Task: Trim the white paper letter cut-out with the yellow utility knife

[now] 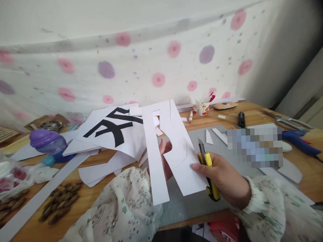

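Observation:
A white cut-out sheet (177,149) of card or foam board is held up over a grey cutting mat (178,208). It has long openings cut through it and a faint curved pencil line. My left hand (166,157) grips it from behind; its fingers show through the opening, the rest is hidden. My right hand (225,173) is closed around a yellow utility knife (212,177), blade pointing up, with the thumb also on the sheet's right edge. Left of the sheet lies white paper (102,121) printed with a bold black character. A small white offcut (209,136) rests on the mat.
At left are a purple-lidded cup (48,142), nuts in shells (62,202) and a long white strip (44,199). A paper cup (201,109) stands at the back. Scissors (287,119) and a blue glue gun (301,142) lie right, beside a blurred-out patch.

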`<state>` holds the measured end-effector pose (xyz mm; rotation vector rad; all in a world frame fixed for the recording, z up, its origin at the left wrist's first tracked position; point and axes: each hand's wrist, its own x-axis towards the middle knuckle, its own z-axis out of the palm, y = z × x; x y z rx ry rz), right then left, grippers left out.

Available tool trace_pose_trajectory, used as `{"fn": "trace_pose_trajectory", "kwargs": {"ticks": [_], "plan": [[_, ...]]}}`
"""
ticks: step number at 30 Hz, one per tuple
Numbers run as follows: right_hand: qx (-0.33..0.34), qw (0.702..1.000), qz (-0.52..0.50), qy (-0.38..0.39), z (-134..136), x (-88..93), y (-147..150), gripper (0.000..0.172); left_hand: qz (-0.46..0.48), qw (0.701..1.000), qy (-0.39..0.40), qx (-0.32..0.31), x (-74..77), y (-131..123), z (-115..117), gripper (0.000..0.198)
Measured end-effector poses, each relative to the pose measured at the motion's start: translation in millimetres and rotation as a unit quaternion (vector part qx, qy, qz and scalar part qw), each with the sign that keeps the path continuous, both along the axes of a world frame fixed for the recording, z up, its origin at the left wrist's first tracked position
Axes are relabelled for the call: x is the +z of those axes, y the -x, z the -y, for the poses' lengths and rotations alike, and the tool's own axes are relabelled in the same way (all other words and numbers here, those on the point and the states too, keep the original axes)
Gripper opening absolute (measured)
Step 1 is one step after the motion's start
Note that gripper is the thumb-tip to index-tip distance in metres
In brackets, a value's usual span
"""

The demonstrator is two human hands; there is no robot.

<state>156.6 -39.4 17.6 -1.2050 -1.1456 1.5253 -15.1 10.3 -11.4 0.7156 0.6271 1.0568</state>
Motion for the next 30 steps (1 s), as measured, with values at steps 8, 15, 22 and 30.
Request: {"fn": "trace_pose_trajectory", "kwargs": {"ticks": [8, 15, 22, 30], "plan": [[-0.046, 0.998, 0.018, -0.035, -7.0, -3.0, -18.6, 0.053, -0.009, 0.998, -0.058, 0.004, 4.0, -3.1, 5.0, 0.023], [-0.013, 0.996, 0.061, -0.068, -4.5, -8.9, -32.6, 0.049, -0.055, 0.994, -0.093, -0.029, 8.1, -0.4, 1.0, 0.033], [0.02, 0.996, 0.062, -0.062, -0.1, -8.8, -38.1, 0.049, -0.103, 0.986, -0.129, -0.012, 2.7, 2.5, -0.1, 0.03], [0.061, 0.994, 0.053, -0.078, 0.2, -18.9, -38.9, 0.043, -0.14, 0.975, -0.167, 0.05, -6.0, 9.2, -8.4, 0.028]]}}
